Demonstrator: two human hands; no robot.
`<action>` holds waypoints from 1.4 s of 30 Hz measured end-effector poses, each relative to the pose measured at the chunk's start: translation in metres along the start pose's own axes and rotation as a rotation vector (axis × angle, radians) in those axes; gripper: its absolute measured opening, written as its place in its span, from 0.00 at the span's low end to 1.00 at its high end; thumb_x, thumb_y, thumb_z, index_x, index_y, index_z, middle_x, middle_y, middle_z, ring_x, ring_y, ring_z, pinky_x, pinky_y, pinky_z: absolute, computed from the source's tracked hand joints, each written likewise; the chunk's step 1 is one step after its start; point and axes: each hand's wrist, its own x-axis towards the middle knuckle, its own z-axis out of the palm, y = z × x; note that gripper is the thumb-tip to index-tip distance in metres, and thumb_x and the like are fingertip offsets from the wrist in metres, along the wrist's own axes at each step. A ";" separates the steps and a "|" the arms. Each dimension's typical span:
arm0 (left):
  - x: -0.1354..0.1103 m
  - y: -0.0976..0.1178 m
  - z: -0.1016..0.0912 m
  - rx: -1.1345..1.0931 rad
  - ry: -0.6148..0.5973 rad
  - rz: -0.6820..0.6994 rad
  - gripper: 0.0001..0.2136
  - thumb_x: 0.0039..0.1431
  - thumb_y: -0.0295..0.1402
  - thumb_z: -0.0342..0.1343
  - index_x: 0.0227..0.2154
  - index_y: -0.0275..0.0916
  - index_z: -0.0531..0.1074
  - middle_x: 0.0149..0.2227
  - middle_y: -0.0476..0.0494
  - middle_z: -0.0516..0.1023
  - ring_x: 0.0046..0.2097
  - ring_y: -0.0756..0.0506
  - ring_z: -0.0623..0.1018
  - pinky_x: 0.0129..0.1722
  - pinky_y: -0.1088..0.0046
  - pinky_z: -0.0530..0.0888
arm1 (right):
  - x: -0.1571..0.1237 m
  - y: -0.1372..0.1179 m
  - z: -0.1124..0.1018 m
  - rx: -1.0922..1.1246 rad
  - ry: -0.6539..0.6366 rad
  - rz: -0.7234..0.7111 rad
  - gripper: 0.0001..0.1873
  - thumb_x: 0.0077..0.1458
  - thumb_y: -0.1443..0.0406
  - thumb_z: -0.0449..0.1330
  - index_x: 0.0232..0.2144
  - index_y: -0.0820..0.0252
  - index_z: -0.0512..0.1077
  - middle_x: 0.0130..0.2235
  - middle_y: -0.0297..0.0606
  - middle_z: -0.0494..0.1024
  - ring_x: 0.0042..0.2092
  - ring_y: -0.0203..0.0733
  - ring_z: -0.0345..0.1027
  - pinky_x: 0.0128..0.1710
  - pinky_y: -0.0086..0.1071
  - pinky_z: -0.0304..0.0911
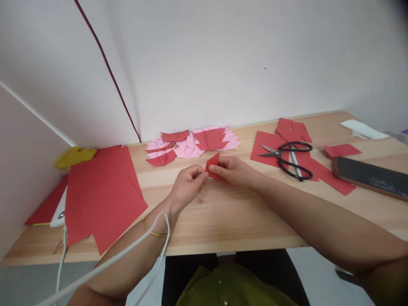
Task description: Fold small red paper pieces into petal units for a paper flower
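Note:
A small folded piece of red paper (213,163) is held up between my two hands, just above the middle of the table. My left hand (188,183) pinches its lower left edge with thumb and finger. On the other side, my right hand (232,171) grips it, thumb in front and fingers behind. Just beyond, against the wall, lie several pink folded papers (188,148) and red folded papers (210,139) in overlapping rows. To the right, black-handled scissors (278,154) rest with their blades apart on red paper pieces (262,142).
Large red paper sheets (102,191) cover the table's left side, near a yellow item (75,156) and a white device (60,208). A white cable (114,259) crosses before my left forearm. A dark slab-like object (372,176) and white paper (363,128) lie at right.

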 end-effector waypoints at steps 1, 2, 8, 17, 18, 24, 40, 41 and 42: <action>0.000 0.000 0.000 -0.004 0.014 -0.004 0.12 0.51 0.41 0.57 0.25 0.36 0.69 0.20 0.51 0.69 0.20 0.54 0.62 0.21 0.77 0.58 | 0.000 -0.001 0.000 -0.009 0.013 -0.013 0.14 0.54 0.56 0.56 0.30 0.61 0.72 0.29 0.35 0.72 0.31 0.36 0.64 0.32 0.30 0.60; 0.000 0.001 0.000 -0.003 0.015 -0.008 0.12 0.52 0.41 0.57 0.25 0.36 0.69 0.21 0.51 0.70 0.21 0.54 0.63 0.22 0.77 0.59 | -0.001 -0.001 0.000 -0.018 0.031 -0.023 0.13 0.54 0.57 0.57 0.30 0.61 0.72 0.30 0.35 0.73 0.33 0.37 0.65 0.34 0.31 0.60; -0.005 0.009 -0.003 0.344 -0.073 0.031 0.13 0.52 0.40 0.56 0.19 0.37 0.70 0.19 0.49 0.70 0.22 0.51 0.65 0.24 0.75 0.60 | 0.000 0.002 -0.014 -0.187 -0.117 -0.040 0.10 0.54 0.61 0.55 0.29 0.60 0.72 0.30 0.34 0.74 0.33 0.37 0.66 0.35 0.31 0.59; -0.008 0.008 -0.003 0.726 -0.204 0.429 0.09 0.58 0.31 0.52 0.35 0.43 0.78 0.31 0.45 0.77 0.32 0.47 0.73 0.33 0.73 0.65 | 0.003 0.021 -0.021 -0.705 -0.089 -0.063 0.11 0.51 0.58 0.59 0.25 0.59 0.73 0.33 0.39 0.73 0.38 0.44 0.61 0.40 0.37 0.52; -0.009 0.007 -0.002 0.783 -0.231 0.452 0.10 0.59 0.32 0.50 0.37 0.43 0.77 0.31 0.45 0.76 0.33 0.47 0.74 0.33 0.73 0.65 | 0.003 0.021 -0.020 -0.709 -0.092 -0.064 0.11 0.51 0.58 0.59 0.25 0.59 0.73 0.34 0.39 0.73 0.39 0.44 0.62 0.41 0.37 0.52; -0.012 0.006 0.003 1.095 -0.360 0.493 0.13 0.63 0.33 0.44 0.43 0.40 0.73 0.38 0.44 0.76 0.38 0.46 0.75 0.39 0.70 0.70 | 0.005 0.012 -0.016 -0.778 -0.109 0.012 0.10 0.51 0.59 0.59 0.26 0.60 0.71 0.36 0.40 0.72 0.42 0.46 0.61 0.41 0.37 0.51; -0.015 0.016 0.004 1.175 -0.318 0.501 0.11 0.61 0.35 0.48 0.38 0.39 0.75 0.39 0.41 0.71 0.41 0.44 0.69 0.40 0.65 0.69 | 0.002 0.007 -0.023 -0.663 -0.048 0.058 0.04 0.46 0.64 0.58 0.24 0.59 0.70 0.29 0.32 0.75 0.32 0.36 0.65 0.35 0.31 0.52; -0.015 0.016 0.004 1.165 -0.316 0.513 0.11 0.62 0.34 0.47 0.38 0.40 0.75 0.40 0.40 0.71 0.42 0.44 0.69 0.42 0.64 0.69 | 0.001 0.006 -0.021 -0.700 -0.082 0.057 0.04 0.46 0.64 0.59 0.23 0.59 0.70 0.29 0.32 0.75 0.32 0.36 0.65 0.36 0.31 0.51; -0.015 0.016 0.004 1.156 -0.314 0.521 0.12 0.62 0.33 0.47 0.38 0.40 0.75 0.41 0.40 0.71 0.44 0.43 0.69 0.44 0.63 0.68 | 0.000 0.005 -0.019 -0.739 -0.102 0.057 0.05 0.45 0.64 0.59 0.23 0.59 0.70 0.28 0.32 0.76 0.32 0.36 0.65 0.37 0.32 0.51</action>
